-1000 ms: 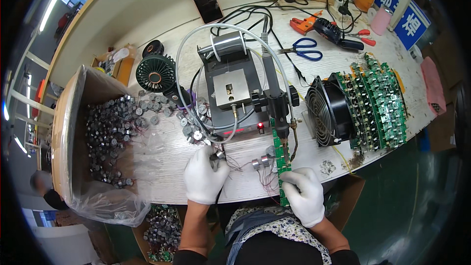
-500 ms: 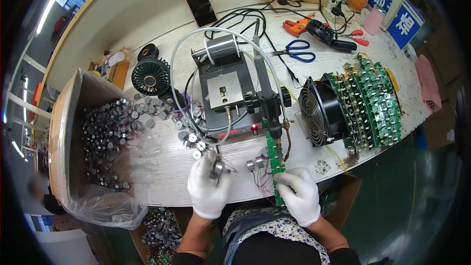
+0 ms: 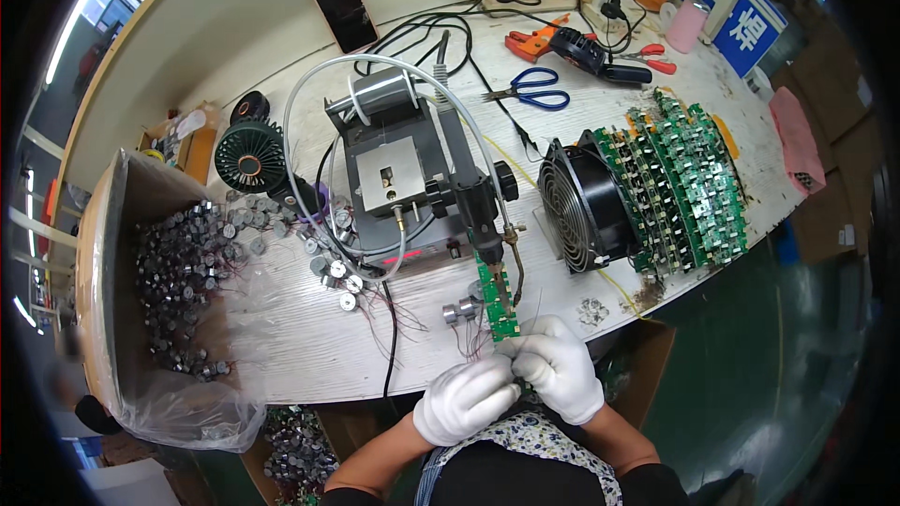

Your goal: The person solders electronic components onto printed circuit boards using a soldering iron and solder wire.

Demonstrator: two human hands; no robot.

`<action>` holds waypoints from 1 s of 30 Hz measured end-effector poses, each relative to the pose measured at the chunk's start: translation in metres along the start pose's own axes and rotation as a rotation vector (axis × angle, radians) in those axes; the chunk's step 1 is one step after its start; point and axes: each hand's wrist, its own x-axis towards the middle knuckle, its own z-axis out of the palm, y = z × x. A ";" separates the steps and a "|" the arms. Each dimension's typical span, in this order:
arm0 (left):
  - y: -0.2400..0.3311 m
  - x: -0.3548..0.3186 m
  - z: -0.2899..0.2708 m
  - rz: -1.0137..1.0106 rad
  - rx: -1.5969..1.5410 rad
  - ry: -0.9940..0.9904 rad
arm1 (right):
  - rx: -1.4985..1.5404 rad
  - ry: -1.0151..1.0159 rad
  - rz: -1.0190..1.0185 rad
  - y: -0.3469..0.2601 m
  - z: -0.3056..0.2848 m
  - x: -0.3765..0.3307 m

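My gloved left hand point(image 3: 466, 400) and gloved right hand point(image 3: 560, 367) meet at the near end of a narrow green circuit board strip point(image 3: 502, 311). Right-hand fingers are pinched at the strip and cover its near end. The left fingers are curled; the small motor they held half a second ago is now hidden by the glove. Over the strip's far part stands a soldering iron point(image 3: 476, 215) clamped upright, with a bent brass tube point(image 3: 517, 267) beside it. Left of the strip lie a few small silver motors point(image 3: 460, 310) with thin red wires.
Behind is a solder feeder point(image 3: 386, 178) with a wire spool. A box of motors point(image 3: 178, 272) stands left, beside a small fan point(image 3: 249, 155). On the right are a black fan point(image 3: 586, 206) and rows of circuit boards point(image 3: 689, 187). Blue scissors point(image 3: 539, 89) lie behind.
My left hand has moved right and nearer, from beside the loose motors to my right hand. The motor it held has gone out of sight. The whole view has shifted slightly.
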 end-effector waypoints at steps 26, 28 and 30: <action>-0.012 0.012 -0.011 -0.250 0.227 0.193 | -0.079 0.107 0.089 -0.014 0.009 0.004; -0.011 0.013 -0.007 -0.258 0.215 0.195 | -0.043 0.105 0.111 -0.014 0.008 0.003; -0.010 0.017 -0.008 -0.298 0.193 0.109 | -0.035 0.106 0.120 -0.013 0.007 0.002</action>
